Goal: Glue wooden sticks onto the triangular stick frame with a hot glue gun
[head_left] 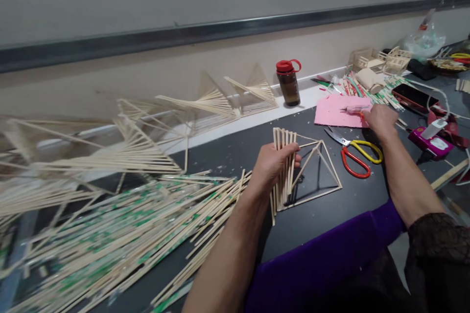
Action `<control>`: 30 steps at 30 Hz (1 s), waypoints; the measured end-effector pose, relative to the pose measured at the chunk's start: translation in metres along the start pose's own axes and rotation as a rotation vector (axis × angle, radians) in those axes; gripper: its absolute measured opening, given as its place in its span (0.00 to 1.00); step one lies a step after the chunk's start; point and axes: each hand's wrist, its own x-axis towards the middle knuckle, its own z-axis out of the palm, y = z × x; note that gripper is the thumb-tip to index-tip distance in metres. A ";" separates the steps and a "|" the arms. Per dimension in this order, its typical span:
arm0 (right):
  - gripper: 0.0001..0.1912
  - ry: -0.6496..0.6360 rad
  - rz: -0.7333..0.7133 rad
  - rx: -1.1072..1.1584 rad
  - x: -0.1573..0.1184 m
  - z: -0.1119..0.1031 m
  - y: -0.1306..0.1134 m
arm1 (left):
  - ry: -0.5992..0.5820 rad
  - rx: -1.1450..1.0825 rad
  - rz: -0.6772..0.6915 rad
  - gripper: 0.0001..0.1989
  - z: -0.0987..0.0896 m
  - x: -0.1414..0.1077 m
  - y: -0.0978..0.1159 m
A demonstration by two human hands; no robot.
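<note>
My left hand [273,161] is closed round the upper part of a row of slanting wooden sticks, part of a stick frame [312,201] that stands on the dark table. To the right, my right hand [382,120] has its fingers closed on the glue gun [358,108], whose tip lies over a pink sheet [328,110]. Between my hands, scissors [347,144] with one red and one yellow handle rest half open on the table.
Loose sticks and green-printed wrappers [139,220] spread across the left. Twisted stick models [209,102] stand along the wall beside a red-capped bottle [289,85]. At right are a phone [414,97], a purple power adapter [429,144] and cables.
</note>
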 end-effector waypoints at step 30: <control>0.11 -1.087 -0.364 0.700 -0.086 0.052 -0.103 | -0.029 -0.004 0.052 0.07 0.000 0.007 -0.005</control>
